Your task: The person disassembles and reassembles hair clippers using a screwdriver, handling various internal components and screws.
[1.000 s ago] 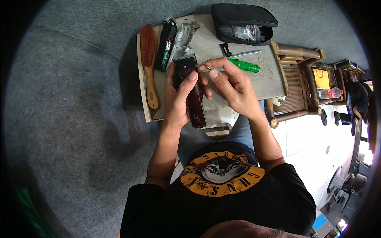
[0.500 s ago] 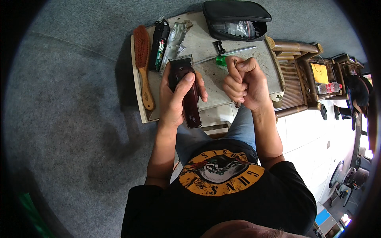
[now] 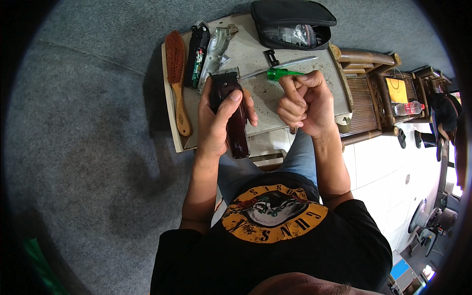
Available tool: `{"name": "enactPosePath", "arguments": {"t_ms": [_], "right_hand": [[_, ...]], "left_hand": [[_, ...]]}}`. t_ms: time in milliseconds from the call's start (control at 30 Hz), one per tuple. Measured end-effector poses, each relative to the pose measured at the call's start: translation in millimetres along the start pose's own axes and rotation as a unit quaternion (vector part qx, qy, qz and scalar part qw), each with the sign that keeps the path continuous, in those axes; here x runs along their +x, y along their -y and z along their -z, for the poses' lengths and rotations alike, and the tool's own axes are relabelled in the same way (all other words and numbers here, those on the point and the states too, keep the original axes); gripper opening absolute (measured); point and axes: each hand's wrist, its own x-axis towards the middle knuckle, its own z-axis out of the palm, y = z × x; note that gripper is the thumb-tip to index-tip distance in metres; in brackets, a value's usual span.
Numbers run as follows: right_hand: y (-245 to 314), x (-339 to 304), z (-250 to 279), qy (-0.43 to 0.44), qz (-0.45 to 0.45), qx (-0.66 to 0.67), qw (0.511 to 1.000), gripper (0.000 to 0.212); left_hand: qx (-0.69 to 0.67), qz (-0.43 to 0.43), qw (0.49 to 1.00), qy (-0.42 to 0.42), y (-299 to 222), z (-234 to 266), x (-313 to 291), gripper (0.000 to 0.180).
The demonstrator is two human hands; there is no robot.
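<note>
My left hand (image 3: 214,115) is wrapped round a dark maroon hair clipper (image 3: 237,123), its toothed blade pointing away from me. To the right and apart from it, my right hand (image 3: 307,103) is closed on a thin brown stick-like tool (image 3: 293,130). Most of that tool is hidden by the fingers, so its kind does not show. Just beyond those fingers lies a screwdriver with a green handle (image 3: 278,73). Near it rests a small black plastic part (image 3: 270,57).
On the pale tabletop (image 3: 255,93), a wooden-handled brush (image 3: 176,73), a black clipper (image 3: 197,51) and a grey clipper (image 3: 217,46) lie at the left. An open black case (image 3: 295,29) stands at the back. Bamboo furniture (image 3: 361,98) adjoins on the right, with a bottle (image 3: 408,108).
My right hand has shifted slightly right and turned a little, so more of the green handle shows and less of the thin tool. The left hand and clipper stay in place.
</note>
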Motion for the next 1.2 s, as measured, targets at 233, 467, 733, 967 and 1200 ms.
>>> {"name": "enactPosePath", "arguments": {"t_ms": [233,467,733,967,1200], "right_hand": [[-1.1,0.3,5.6,0.032,0.002,0.014,0.999,0.046],[-1.1,1.6,1.9,0.016,-0.015,0.034,0.999,0.041],[-2.0,2.2,1.5,-0.011,-0.010,-0.014,1.000,0.041],[-3.3,1.8,-0.2,0.003,0.004,-0.010,1.000,0.046],[-4.8,2.0,3.3,-0.009,-0.012,-0.012,1.000,0.046]], "left_hand": [[0.002,0.001,1.000,0.002,0.6,1.1,-0.2,0.039],[0.002,0.008,1.000,0.004,-0.3,1.2,0.0,0.039],[0.000,0.004,1.000,0.005,0.3,1.4,0.3,0.037],[0.006,0.002,1.000,0.010,1.5,3.2,0.4,0.036],[-0.047,0.010,0.999,-0.006,-0.8,-0.5,0.9,0.023]]}}
